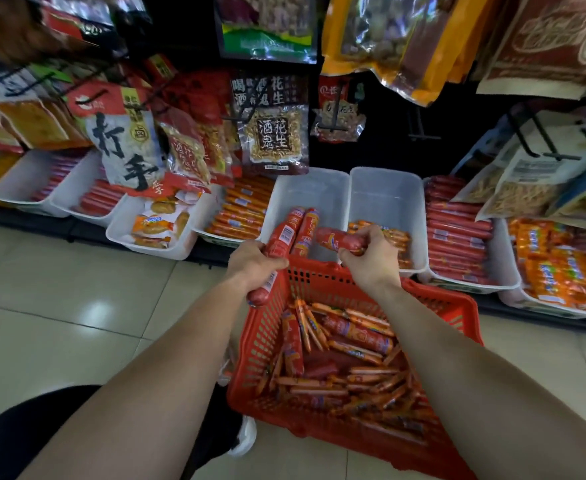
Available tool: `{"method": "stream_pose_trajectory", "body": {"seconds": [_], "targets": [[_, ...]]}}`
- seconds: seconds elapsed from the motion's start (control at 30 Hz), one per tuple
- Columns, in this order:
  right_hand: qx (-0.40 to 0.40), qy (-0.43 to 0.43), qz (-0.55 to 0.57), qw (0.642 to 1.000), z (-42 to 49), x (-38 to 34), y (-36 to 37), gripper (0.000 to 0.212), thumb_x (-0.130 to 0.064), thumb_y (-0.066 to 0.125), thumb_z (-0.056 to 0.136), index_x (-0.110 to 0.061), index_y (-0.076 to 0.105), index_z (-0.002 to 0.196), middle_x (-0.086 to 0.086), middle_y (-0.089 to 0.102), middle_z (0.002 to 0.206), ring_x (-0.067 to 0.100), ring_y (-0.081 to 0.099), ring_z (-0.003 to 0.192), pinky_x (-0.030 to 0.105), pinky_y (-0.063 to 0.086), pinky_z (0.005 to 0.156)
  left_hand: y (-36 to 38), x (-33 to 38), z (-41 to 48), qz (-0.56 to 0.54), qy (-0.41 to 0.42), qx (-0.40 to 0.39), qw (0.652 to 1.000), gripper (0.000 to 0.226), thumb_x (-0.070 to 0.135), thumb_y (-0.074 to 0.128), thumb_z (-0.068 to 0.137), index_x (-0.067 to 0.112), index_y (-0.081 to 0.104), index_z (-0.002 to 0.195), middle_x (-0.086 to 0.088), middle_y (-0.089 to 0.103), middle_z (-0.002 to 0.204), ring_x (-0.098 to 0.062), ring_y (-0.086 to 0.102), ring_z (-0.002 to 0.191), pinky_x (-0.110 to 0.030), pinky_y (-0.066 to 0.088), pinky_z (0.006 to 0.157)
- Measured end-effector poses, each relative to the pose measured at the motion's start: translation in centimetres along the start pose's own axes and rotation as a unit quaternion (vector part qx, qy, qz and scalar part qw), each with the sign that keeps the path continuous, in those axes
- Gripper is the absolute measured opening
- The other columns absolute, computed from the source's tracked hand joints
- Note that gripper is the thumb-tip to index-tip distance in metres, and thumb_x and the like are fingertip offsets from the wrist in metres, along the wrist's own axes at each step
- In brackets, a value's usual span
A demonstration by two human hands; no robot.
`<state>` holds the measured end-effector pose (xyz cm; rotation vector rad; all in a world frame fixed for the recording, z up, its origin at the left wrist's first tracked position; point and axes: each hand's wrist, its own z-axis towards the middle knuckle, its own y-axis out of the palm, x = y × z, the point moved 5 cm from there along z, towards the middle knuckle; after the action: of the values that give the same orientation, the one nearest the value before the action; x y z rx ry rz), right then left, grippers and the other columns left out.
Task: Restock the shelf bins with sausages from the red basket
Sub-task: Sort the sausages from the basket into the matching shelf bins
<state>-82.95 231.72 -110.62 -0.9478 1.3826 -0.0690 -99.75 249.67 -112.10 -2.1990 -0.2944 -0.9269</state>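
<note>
The red basket (454, 306) stands on the floor below the shelf, holding several thin orange sausages and a few thick red ones. My left hand (253, 263) grips a thick red sausage (281, 239) over the basket's far left corner, at the front of a white bin (314, 188). Another thick red sausage (306, 232) lies in that bin beside it. My right hand (371, 256) holds a thick red sausage (340, 239) crosswise above the bin's front edge. The neighbouring white bin (386, 192) has thin orange sausages at its front.
A row of white bins lines the low shelf, holding red sausages (454, 233), orange sausages (243, 209) and snack packs (158, 223). Snack bags (270, 123) hang on hooks above and overlap the bins. The tiled floor (76, 306) stretches to the left.
</note>
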Motion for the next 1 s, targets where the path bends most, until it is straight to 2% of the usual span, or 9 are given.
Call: {"method": "stream_pose_trajectory", "body": {"seconds": [0.2,0.3,0.37,0.47,0.53,0.63,0.7,0.83,1.0], "targets": [[0.05,0.058,-0.02,0.997,6.0,0.4,5.2,0.034,-0.024,0.073,0.087,-0.013,0.056,0.114,0.011,0.059,0.114,0.026,0.058,0.097,0.03,0.045,0.078,0.4,-1.5,3.7,-0.028,-0.006,0.017,0.999,0.036,0.037,0.081,0.079,0.021,0.07,0.109,0.001,0.073,0.1,-0.017,0.07,0.084,-0.038,0.056,0.087],[0.022,0.071,-0.076,0.994,7.0,0.8,7.5,0.038,-0.031,0.075,0.087,-0.019,0.06,0.119,0.008,0.06,0.121,0.03,0.062,0.109,0.038,0.051,0.085,0.7,-1.8,5.3,-0.041,-0.011,0.018,0.999,0.034,0.036,0.081,0.079,0.02,0.072,0.108,0.001,0.074,0.097,-0.016,0.071,0.083,-0.039,0.057,0.087],[0.003,0.055,-0.14,0.989,6.5,1.2,8.2,0.025,-0.04,0.069,0.088,-0.024,0.067,0.107,0.004,0.066,0.111,0.029,0.065,0.1,0.035,0.051,0.077,0.8,-1.4,6.5,-0.037,-0.007,0.018,0.999,0.033,0.037,0.082,0.078,0.02,0.073,0.104,0.001,0.075,0.094,-0.017,0.072,0.081,-0.04,0.058,0.086],[0.019,0.035,-0.13,0.991,5.7,2.4,7.2,0.014,-0.034,0.059,0.091,-0.023,0.068,0.094,0.002,0.068,0.096,0.029,0.065,0.086,0.032,0.049,0.067,1.2,0.4,8.7,-0.015,0.006,0.014,1.0,0.028,0.038,0.081,0.079,0.019,0.072,0.099,0.001,0.074,0.09,-0.016,0.07,0.076,-0.033,0.056,0.072],[0.006,0.038,-0.125,0.991,5.6,3.5,6.2,0.012,-0.03,0.059,0.091,-0.022,0.067,0.092,0.002,0.068,0.092,0.026,0.062,0.081,0.03,0.044,0.064,1.6,1.9,10.2,0.011,0.017,0.02,1.0,0.028,0.038,0.079,0.081,0.017,0.071,0.099,0.001,0.071,0.087,-0.013,0.066,0.071,-0.026,0.047,0.059],[-0.016,0.05,-0.122,0.991,5.6,5.4,5.0,0.01,-0.026,0.058,0.089,-0.022,0.068,0.088,0.004,0.07,0.091,0.028,0.062,0.082,0.032,0.045,0.065,2.6,4.0,12.7,0.046,0.038,0.042,0.997,0.034,0.037,0.081,0.08,0.013,0.07,0.101,-0.002,0.07,0.089,-0.01,0.06,0.065,-0.023,0.039,0.052],[-0.024,0.045,-0.122,0.991,5.6,6.3,4.4,0.008,-0.024,0.061,0.09,-0.023,0.068,0.087,0.002,0.069,0.091,0.026,0.061,0.081,0.03,0.042,0.064,3.5,4.8,14.2,0.068,0.047,0.057,0.995,0.04,0.037,0.082,0.079,0.011,0.067,0.105,-0.002,0.068,0.093,-0.012,0.059,0.068,-0.024,0.039,0.052],[-0.039,0.023,-0.116,0.992,5.5,7.1,4.6,0.008,-0.026,0.061,0.093,-0.024,0.068,0.092,-0.003,0.067,0.092,0.018,0.056,0.077,0.029,0.038,0.064,4.9,4.5,16.4,0.121,0.057,0.088,0.987,0.033,0.031,0.074,0.087,0.012,0.062,0.11,-0.004,0.067,0.105,-0.021,0.061,0.083,-0.029,0.045,0.07],[-0.059,0.023,-0.1,0.993,4.3,8.1,4.5,0.009,-0.027,0.057,0.093,-0.025,0.065,0.098,-0.002,0.066,0.098,0.021,0.061,0.086,0.03,0.043,0.067,5.1,2.4,14.4,0.109,0.064,0.103,0.987,0.027,0.029,0.069,0.091,0.015,0.068,0.113,-0.001,0.07,0.114,-0.014,0.064,0.09,-0.018,0.043,0.069]]}}
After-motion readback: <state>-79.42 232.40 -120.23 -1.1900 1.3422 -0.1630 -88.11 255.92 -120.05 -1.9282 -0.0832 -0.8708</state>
